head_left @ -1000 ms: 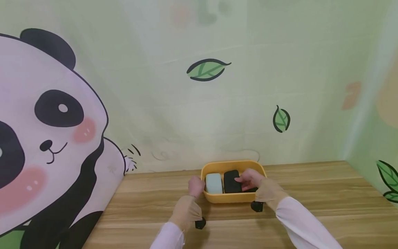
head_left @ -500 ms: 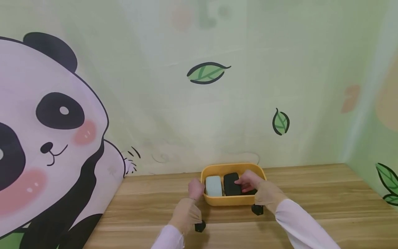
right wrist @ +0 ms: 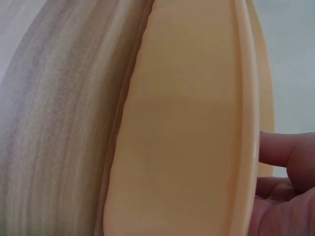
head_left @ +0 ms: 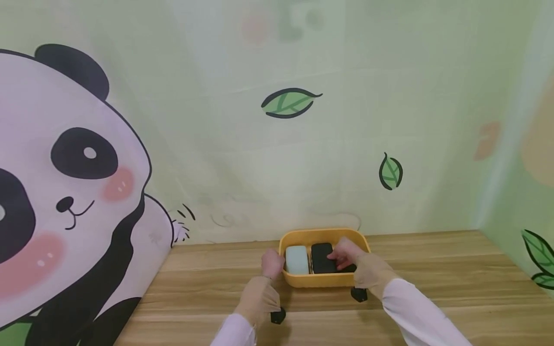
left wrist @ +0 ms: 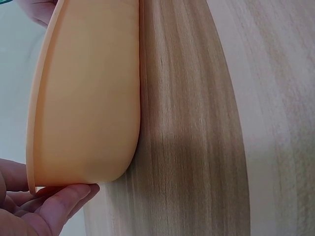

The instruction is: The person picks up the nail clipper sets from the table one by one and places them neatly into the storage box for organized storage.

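Observation:
A yellow plastic bin (head_left: 320, 280) stands on the wooden table near the wall. In it sit a pale blue rounded block (head_left: 296, 260) on the left and a black rounded block (head_left: 321, 258) in the middle. More black shows under my right hand; I cannot tell what it belongs to. My left hand (head_left: 272, 263) holds the bin's left end, its fingers (left wrist: 64, 201) under the wall and thumb side at the rim in the left wrist view. My right hand (head_left: 346, 252) reaches over the right end, curled fingers at the black block's right edge; the rim hides their tips in the right wrist view.
The wooden table (head_left: 446, 269) extends to both sides of the bin. A pale green wall sheet (head_left: 216, 144) with a panda and leaf prints rises directly behind it. Small black wrist devices (head_left: 359, 294) hang below the hands.
The head view has tilted slightly, so the scene sits a little lower. Both hands and the blocks keep nearly the same places; the right fingers shift very slightly on the black block.

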Demonstrator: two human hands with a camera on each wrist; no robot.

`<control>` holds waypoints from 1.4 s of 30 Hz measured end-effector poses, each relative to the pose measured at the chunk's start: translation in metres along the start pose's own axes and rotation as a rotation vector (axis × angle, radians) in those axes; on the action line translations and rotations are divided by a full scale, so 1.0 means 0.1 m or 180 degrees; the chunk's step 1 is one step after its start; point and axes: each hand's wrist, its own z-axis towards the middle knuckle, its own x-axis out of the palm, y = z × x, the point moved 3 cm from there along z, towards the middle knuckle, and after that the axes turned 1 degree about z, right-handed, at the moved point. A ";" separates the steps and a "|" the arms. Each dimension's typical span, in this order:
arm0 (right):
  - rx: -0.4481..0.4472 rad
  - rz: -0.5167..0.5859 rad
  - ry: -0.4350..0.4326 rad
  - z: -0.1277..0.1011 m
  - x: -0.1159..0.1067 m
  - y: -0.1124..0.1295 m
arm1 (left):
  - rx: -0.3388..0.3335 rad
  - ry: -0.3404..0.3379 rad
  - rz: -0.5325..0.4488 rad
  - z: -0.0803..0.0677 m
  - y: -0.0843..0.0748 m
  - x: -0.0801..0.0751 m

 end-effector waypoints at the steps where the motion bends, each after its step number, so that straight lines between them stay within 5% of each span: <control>1: -0.0011 -0.0015 -0.0007 -0.01 0.00 0.01 | 0.0020 -0.0035 -0.0022 0.10 0.13 0.13; 4: -0.0062 -0.0046 -0.0024 -0.02 0.01 0.02 | -0.0093 0.0025 0.0002 0.54 0.65 0.66; 6: -0.0074 -0.0084 -0.0039 -0.03 0.01 0.04 | -0.0120 0.0076 -0.0019 0.64 0.77 0.78; 8: -0.0086 -0.0151 -0.0068 -0.02 0.02 0.04 | -0.0115 0.0070 0.0039 0.56 0.68 0.69; 12: -0.0043 -0.0289 -0.0110 0.01 0.05 0.05 | -0.0009 0.0097 0.0015 -0.03 -0.02 -0.04; 15: -0.0011 -0.0330 -0.0117 0.03 0.05 0.04 | 0.0014 0.0140 -0.0070 -0.24 -0.27 -0.30; 24: -0.0095 -0.0401 -0.0144 0.04 0.03 0.04 | -0.0136 0.0173 -0.0156 -0.19 -0.23 -0.26; 33: -0.0109 -0.0436 -0.0101 0.01 0.04 0.05 | -0.0012 -0.0018 -0.0011 -0.16 -0.18 -0.18; 42: -0.0071 -0.0462 -0.0019 -0.03 0.03 0.08 | -0.0134 0.0198 -0.0024 -0.18 -0.22 -0.23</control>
